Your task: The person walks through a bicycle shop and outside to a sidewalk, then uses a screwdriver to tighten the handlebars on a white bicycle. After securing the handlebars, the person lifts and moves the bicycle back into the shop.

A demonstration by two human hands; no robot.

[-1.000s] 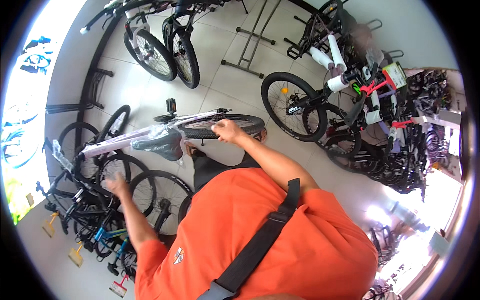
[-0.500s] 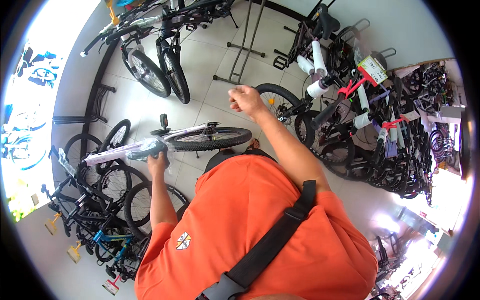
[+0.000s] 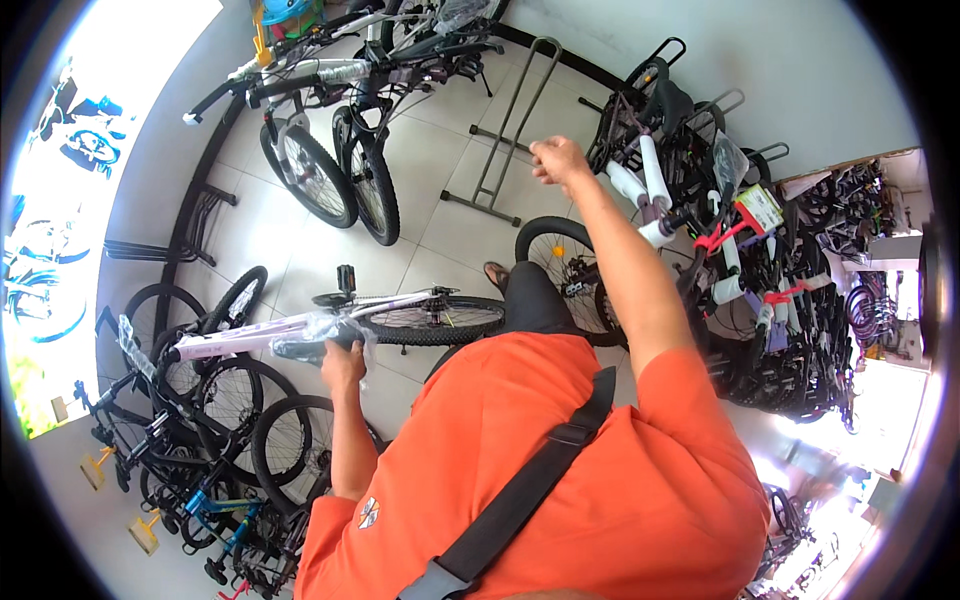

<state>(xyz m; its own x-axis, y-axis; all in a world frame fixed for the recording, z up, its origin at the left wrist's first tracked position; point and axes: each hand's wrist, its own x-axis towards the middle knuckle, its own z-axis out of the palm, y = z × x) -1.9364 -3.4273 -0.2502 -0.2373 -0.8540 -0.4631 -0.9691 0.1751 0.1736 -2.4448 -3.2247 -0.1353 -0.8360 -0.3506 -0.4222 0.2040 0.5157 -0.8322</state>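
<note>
My left hand [image 3: 343, 368] is closed round the back of a dark bicycle saddle [image 3: 300, 349] covered in clear plastic. The saddle belongs to a pale pink and white bicycle [image 3: 240, 340] on my left, its rear wheel [image 3: 445, 322] in front of my body and its pedal [image 3: 346, 277] showing beyond the frame. Its front end is lost among other bikes. Out ahead, my right hand [image 3: 560, 162] hangs in the air with curled fingers and nothing visible in them. It is nearest to a grey metal floor stand [image 3: 488, 194] on the tiles.
Two bikes [image 3: 330, 180] stand ahead on the left. More bikes crowd the left wall [image 3: 230, 400] and the right side [image 3: 770, 330], some with wrapped tubes and a price tag [image 3: 760, 210]. A bike wheel [image 3: 556, 250] sits close to my leg. Black racks [image 3: 210, 215] line the left wall.
I have stepped forward, with one leg now showing beside the rear wheel. My right arm has reached farther ahead and to the right; my left hand keeps its hold on the saddle.
</note>
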